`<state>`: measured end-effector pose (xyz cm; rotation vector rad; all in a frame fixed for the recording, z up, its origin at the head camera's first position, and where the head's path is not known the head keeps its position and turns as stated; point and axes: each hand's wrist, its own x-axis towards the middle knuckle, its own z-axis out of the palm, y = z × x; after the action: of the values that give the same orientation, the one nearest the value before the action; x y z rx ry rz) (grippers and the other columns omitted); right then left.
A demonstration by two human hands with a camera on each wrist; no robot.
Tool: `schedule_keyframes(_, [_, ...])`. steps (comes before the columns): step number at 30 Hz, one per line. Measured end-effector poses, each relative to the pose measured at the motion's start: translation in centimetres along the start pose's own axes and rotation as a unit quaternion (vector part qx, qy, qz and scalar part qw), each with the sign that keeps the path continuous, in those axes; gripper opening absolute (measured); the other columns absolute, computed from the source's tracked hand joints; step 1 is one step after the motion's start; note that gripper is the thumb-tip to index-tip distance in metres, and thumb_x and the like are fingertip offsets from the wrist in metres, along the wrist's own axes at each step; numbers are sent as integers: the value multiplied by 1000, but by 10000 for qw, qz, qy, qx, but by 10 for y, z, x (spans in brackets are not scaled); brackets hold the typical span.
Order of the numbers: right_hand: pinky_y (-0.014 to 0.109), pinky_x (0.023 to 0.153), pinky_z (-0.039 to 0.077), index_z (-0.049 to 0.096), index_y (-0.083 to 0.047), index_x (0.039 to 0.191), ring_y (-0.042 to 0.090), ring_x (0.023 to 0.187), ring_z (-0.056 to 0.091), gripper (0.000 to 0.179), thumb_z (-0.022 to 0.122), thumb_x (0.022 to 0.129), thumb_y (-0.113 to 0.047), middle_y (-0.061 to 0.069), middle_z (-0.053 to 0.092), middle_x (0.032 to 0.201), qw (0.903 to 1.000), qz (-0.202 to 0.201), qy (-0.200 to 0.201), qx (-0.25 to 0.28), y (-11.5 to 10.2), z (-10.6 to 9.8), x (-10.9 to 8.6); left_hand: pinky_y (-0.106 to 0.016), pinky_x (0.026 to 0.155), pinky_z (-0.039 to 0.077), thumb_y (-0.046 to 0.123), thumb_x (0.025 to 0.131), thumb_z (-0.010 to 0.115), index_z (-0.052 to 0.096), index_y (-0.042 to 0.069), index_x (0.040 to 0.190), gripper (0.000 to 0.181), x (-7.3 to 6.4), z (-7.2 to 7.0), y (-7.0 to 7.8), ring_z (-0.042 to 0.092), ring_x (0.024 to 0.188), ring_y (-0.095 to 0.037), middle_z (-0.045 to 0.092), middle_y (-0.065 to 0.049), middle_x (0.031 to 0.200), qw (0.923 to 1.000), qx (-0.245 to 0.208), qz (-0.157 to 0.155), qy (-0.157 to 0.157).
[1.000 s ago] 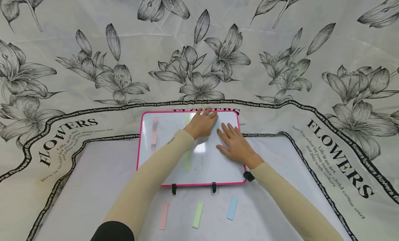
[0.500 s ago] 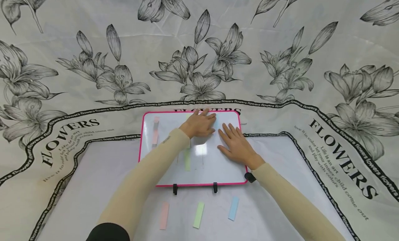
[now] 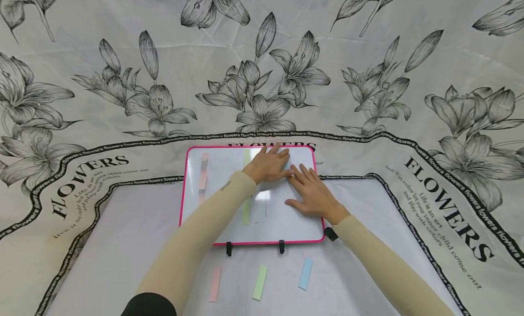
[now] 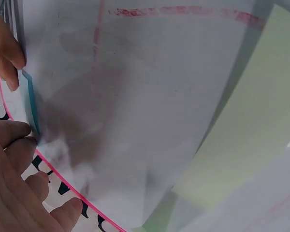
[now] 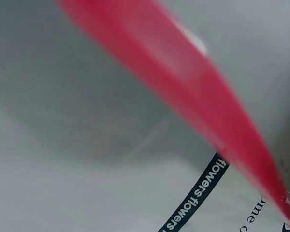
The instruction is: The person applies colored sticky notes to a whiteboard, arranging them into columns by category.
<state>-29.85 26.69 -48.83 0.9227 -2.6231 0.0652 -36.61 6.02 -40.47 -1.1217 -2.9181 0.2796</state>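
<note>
Both hands are on a pink-framed whiteboard point(image 3: 294, 227). My left hand point(image 3: 268, 165) lies near the board's top edge with its fingers extended and spread. In the left wrist view its fingertips touch the edge of a blue paper strip point(image 4: 32, 106), mostly hidden; other fingertips sit at the strip's other end. Spread flat, my right hand point(image 3: 311, 193) presses the board's right side, its fingertips close to the left thumb. A pale green strip point(image 3: 246, 211) stands upright mid-board, partly behind the left arm. A pink strip point(image 3: 203, 177) is at the left, marked by grey bands.
Below the board, a loose pink strip point(image 3: 214, 284), green strip point(image 3: 259, 283) and blue strip point(image 3: 305, 274) lie on the white table. Black clips point(image 3: 229, 248) hold the board's lower edge. A flower-printed cloth point(image 3: 262, 102) hangs behind.
My left hand shifts slightly left, then back right, its thumb now reaching the right fingertips. The right hand stays nearly in place on the board.
</note>
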Motion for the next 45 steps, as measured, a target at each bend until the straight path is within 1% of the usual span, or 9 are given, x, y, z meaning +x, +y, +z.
schedule_keyframes(4, [64,124,21,42,-8,158,45,155,25,87,65,91,-60,14,30,168,9999,13,-123,36,1,-1,-4,-58,127,16,65,106,23,28,14,164,77,-2,-1,0,11,161,-31,21,0,172,9999,51,-45,91])
schedule_keyframes(8, [63,126,17,40,-9,158,43,157,21,89,63,91,-62,13,26,170,9996,87,-262,91,0,-2,-7,-58,127,18,65,106,24,27,16,164,76,-2,-1,-1,10,161,-30,20,1,172,9999,31,-102,65])
schedule_keyframes(14, [63,125,18,40,-9,159,43,157,20,89,63,92,-63,13,31,168,9995,70,-310,24,-2,-1,-10,-60,127,17,64,107,19,25,19,165,74,-1,0,2,6,161,-29,17,5,173,9993,-371,-64,-68])
schedule_keyframes(18, [64,125,19,41,-10,158,43,157,21,88,63,92,-63,14,34,166,9997,27,-258,28,-4,0,-10,-61,127,16,65,106,16,24,18,165,76,-1,1,3,7,161,-30,17,4,173,9987,-498,-49,-55])
schedule_keyframes(26, [63,126,17,36,-9,160,42,158,18,90,63,92,-62,11,23,171,9995,45,-302,4,-4,0,-13,-60,127,15,66,106,21,27,21,164,74,-4,2,-7,5,162,-28,18,8,172,9996,-281,-64,-23])
schedule_keyframes(30, [62,126,16,34,-10,161,41,159,16,90,61,93,-63,10,21,172,9992,39,-390,20,-5,-1,-13,-60,128,12,65,106,22,26,21,165,74,-4,2,-9,4,162,-29,17,7,173,9993,-369,76,-2])
schedule_keyframes(32, [62,127,15,34,-10,161,41,159,15,90,60,93,-63,9,20,172,9991,50,-423,-9,-5,-1,-13,-60,128,11,64,106,23,25,20,165,73,-4,2,-9,4,162,-30,17,6,173,9991,-402,131,-8])
schedule_keyframes(39, [63,126,19,35,-9,161,42,158,19,90,62,93,-61,11,23,171,9995,-31,-323,-37,-4,-2,-14,-59,128,12,64,106,22,24,20,165,73,-9,4,-14,5,162,-29,17,7,173,9998,-151,131,18])
schedule_keyframes(45, [63,125,21,36,-9,160,41,158,20,89,61,93,-62,10,23,171,9994,-76,-315,-84,-4,1,-13,-59,128,11,64,106,24,24,19,165,74,-5,9,-14,3,162,-29,17,5,173,9994,-288,161,93])
